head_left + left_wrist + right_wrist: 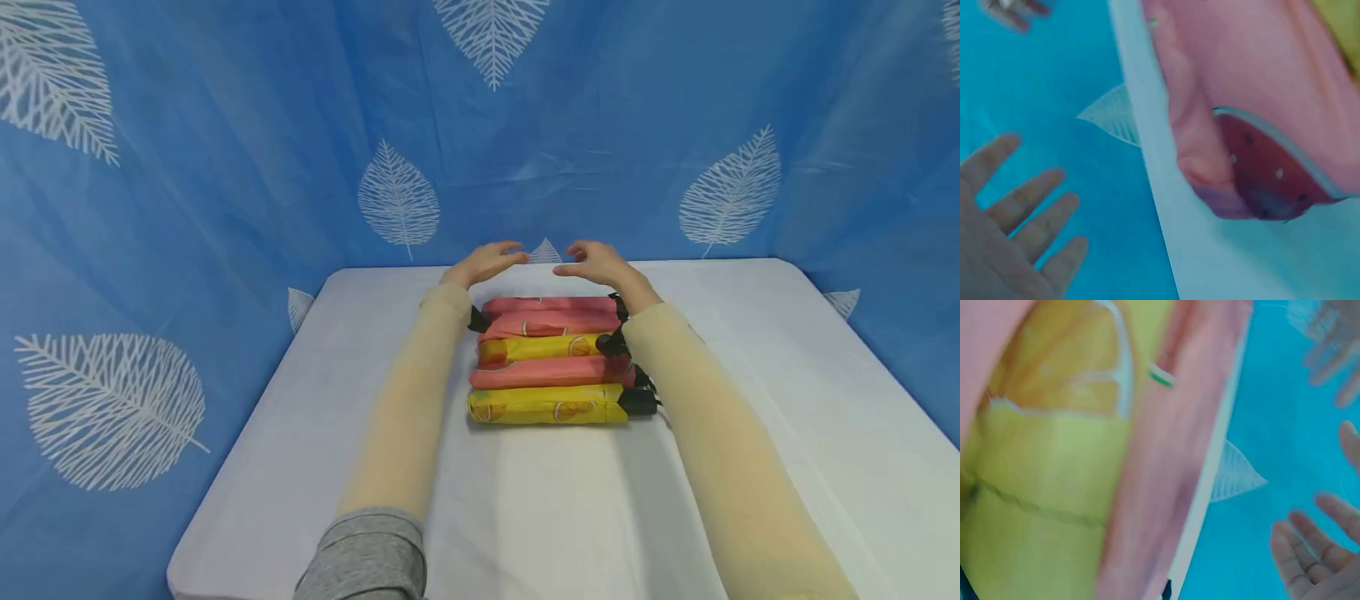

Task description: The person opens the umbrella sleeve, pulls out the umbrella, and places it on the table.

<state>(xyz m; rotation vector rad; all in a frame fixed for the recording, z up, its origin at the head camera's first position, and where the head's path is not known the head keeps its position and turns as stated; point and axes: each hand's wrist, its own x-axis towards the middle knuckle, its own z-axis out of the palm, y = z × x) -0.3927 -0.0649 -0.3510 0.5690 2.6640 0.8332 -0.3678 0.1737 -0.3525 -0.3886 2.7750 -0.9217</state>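
Note:
Several folded umbrellas lie side by side across the table, with black ends mostly at the right. Nearest me is a yellow umbrella (pixel 543 406) with orange slices, then a pink umbrella (pixel 551 372), another yellow umbrella (pixel 517 350), and two pink ones at the far side. My left hand (pixel 489 262) is raised past the left end of the farthest pink umbrella (pixel 551 304), fingers spread and holding nothing. Facing it, my right hand (pixel 597 263) hangs beyond the right end, also empty with relaxed fingers. The left wrist view shows a watermelon print on a pink umbrella (pixel 1241 75).
The white table (pixel 300 467) has rounded corners and ends just behind the hands. A blue curtain (pixel 585 167) with white leaf prints hangs behind it and along both sides. My sleeved forearms pass on either side of the umbrella row.

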